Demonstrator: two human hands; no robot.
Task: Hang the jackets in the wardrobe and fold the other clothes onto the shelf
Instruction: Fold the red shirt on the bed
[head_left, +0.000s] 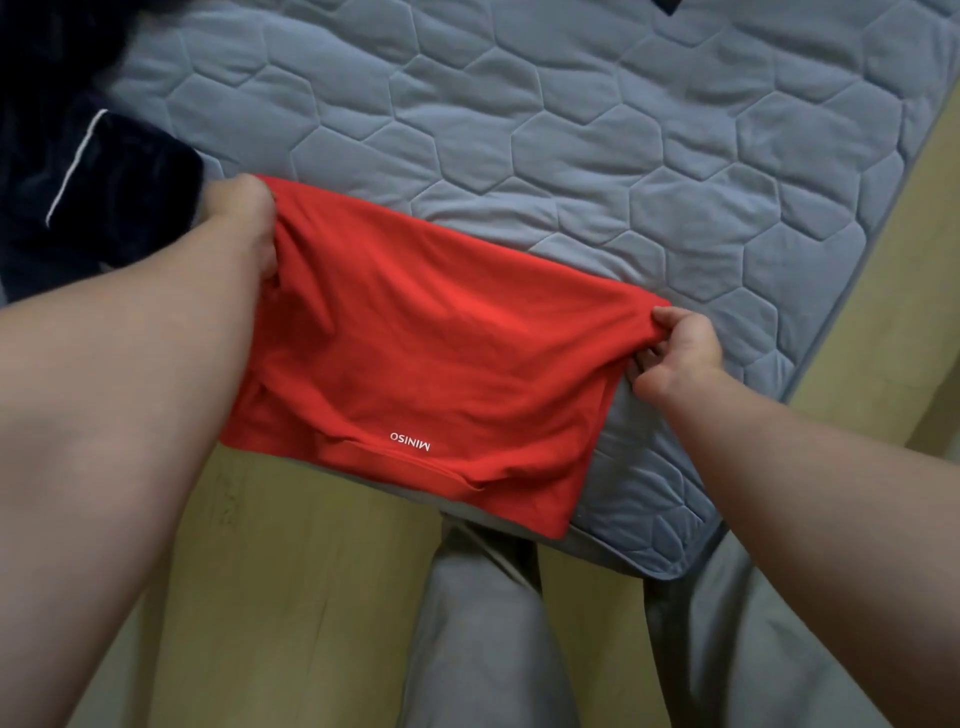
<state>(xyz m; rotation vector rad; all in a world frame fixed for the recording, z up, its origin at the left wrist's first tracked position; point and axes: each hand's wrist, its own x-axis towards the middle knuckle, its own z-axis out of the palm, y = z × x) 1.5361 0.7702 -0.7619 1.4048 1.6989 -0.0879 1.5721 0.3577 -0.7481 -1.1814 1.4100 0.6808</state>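
The grey-blue quilted mattress pad with hexagon stitching (571, 130) spreads out beyond both my hands, its corner ending just below my right wrist. Yellowish wooden flooring (311, 597) shows under my forearms, and my legs in grey trousers (483, 649) stand between them. Both bare arms reach forward, the left one stretched further out than the right.

The red soft-knit folded garment (431, 353) is pulled taut between my hands, lying over the mattress edge with its near hem hanging past it. A dark navy plush garment with white piping (104, 197) lies just outside my left hand.

My left hand (247, 223) is curled, bunching the red garment's far left corner. My right hand (675, 348) pinches its right corner between thumb and bent fingers. Small white "MINISO" lettering (410, 440) sits near the hem.
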